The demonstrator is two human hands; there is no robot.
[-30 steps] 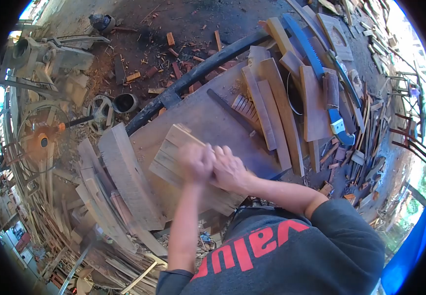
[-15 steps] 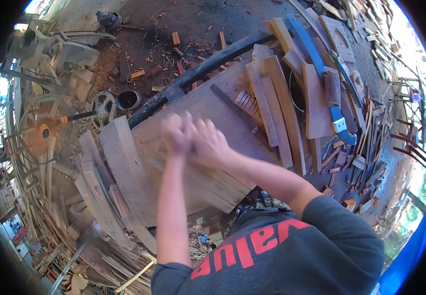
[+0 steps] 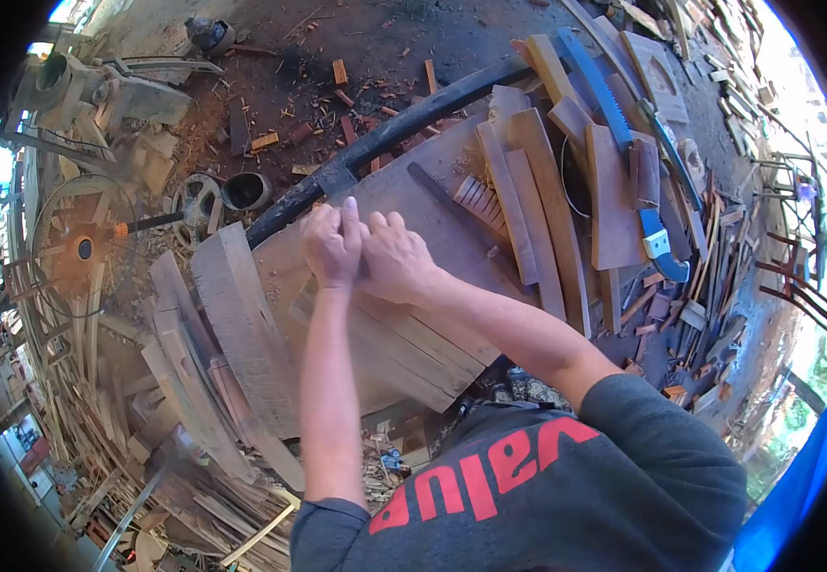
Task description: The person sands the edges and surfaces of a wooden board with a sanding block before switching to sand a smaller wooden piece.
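My left hand (image 3: 331,246) is closed in a fist with its thumb up, above the wooden workbench top (image 3: 285,250). Right beside it, my right hand (image 3: 398,259) is closed too, its fingers curled and meeting the left. Whatever the two hands grip, if anything, is hidden by the fingers. Under and behind them lie flat wooden boards (image 3: 415,351), slanting toward my body. A long dark strip (image 3: 452,202) lies on the bench just beyond my right hand.
A blue-framed saw (image 3: 604,91) rests on stacked wooden pieces (image 3: 555,224) at the right. A black beam (image 3: 404,124) runs along the bench's far edge. An orange-centred fan (image 3: 84,249) stands at the left, near long wood strips (image 3: 185,381). Offcuts (image 3: 265,142) litter the floor.
Both hands have shifted slightly up and left, staying together. They were blurred by motion earlier and look sharper now. The boards appear unmoved.
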